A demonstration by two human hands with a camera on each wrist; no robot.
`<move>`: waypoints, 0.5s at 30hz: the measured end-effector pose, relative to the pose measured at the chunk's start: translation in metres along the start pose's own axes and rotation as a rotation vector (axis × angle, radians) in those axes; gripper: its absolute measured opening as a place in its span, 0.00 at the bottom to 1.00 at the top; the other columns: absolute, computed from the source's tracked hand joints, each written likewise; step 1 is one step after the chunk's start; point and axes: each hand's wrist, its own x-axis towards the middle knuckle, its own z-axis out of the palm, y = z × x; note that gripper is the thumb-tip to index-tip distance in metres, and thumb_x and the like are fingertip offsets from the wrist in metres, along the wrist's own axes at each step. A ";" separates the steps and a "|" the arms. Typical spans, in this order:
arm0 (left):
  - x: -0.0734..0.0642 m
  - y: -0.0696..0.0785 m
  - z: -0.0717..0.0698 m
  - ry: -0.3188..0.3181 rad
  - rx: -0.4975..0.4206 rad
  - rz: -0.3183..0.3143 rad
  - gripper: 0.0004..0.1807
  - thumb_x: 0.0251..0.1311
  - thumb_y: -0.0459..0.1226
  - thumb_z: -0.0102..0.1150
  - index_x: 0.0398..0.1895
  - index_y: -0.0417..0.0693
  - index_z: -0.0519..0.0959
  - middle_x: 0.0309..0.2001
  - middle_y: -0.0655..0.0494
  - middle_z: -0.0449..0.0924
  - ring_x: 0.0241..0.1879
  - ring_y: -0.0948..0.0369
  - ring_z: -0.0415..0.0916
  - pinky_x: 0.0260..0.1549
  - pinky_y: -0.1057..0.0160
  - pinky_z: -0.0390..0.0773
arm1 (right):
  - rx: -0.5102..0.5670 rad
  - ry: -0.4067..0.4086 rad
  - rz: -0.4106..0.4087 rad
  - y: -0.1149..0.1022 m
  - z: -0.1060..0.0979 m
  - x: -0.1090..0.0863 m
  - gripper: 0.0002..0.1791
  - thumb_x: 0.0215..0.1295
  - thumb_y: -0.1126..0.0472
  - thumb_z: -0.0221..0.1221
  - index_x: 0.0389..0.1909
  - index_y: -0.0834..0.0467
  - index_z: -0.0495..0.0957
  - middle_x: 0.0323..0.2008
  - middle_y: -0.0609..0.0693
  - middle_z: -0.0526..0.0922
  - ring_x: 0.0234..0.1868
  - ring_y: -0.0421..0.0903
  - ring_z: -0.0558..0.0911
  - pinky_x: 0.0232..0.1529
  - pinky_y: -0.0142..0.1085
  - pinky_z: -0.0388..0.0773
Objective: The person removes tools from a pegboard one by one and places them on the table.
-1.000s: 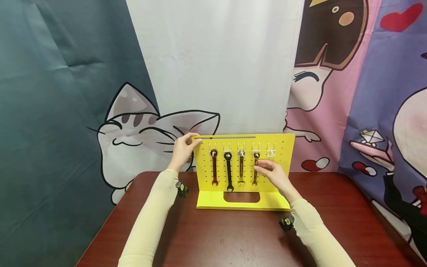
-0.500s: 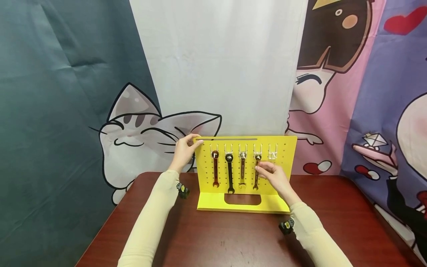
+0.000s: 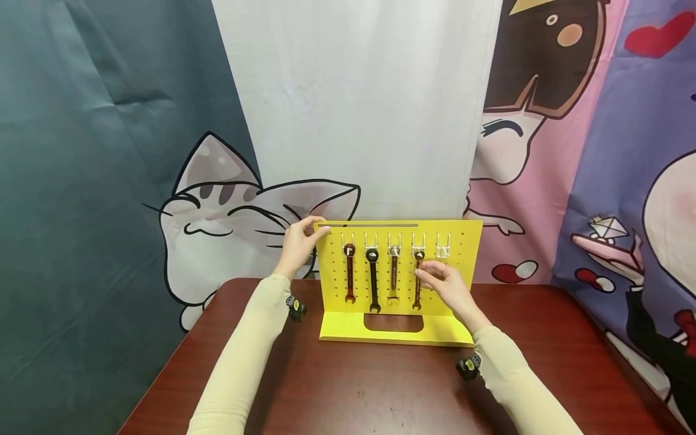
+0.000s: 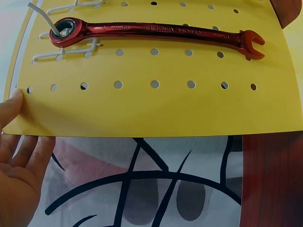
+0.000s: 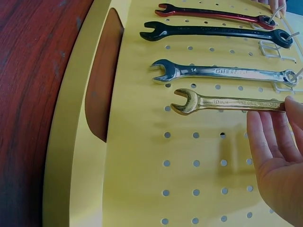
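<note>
Upright on the table, a yellow pegboard (image 3: pixel 462 249) carries a row of wire hooks. My left hand (image 3: pixel 296 246) pinches its upper left corner, thumb in front and fingers behind. Beside that hand hangs a red combination wrench (image 4: pixel 156 31). To the right of it come a black wrench (image 5: pixel 213 31) and a silver wrench (image 5: pixel 218 72), each with its ring end on a hook. Thumb and fingers of my right hand (image 3: pixel 448 287) pinch a gold wrench (image 5: pixel 232 103), marked 10mm, at the fourth hook. That hand hides its ring end in the right wrist view.
A bare hook (image 3: pixel 443 249) sits right of the gold wrench. The board's foot has a cutout (image 3: pixel 394 322) through which the red-brown table (image 3: pixel 359 386) shows. A cartoon-printed curtain (image 3: pixel 370 109) hangs behind the table.
The gold wrench's lower end sits slightly lower beside the other wrenches than one second ago. My right hand still pinches it, and my left hand keeps its place on the corner.
</note>
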 end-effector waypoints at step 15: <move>-0.002 -0.001 0.000 -0.009 -0.007 0.009 0.17 0.65 0.46 0.67 0.52 0.48 0.84 0.36 0.50 0.81 0.30 0.56 0.74 0.31 0.62 0.73 | 0.030 0.011 -0.011 -0.004 -0.001 -0.009 0.24 0.71 0.51 0.63 0.56 0.67 0.78 0.51 0.60 0.84 0.45 0.39 0.85 0.48 0.36 0.81</move>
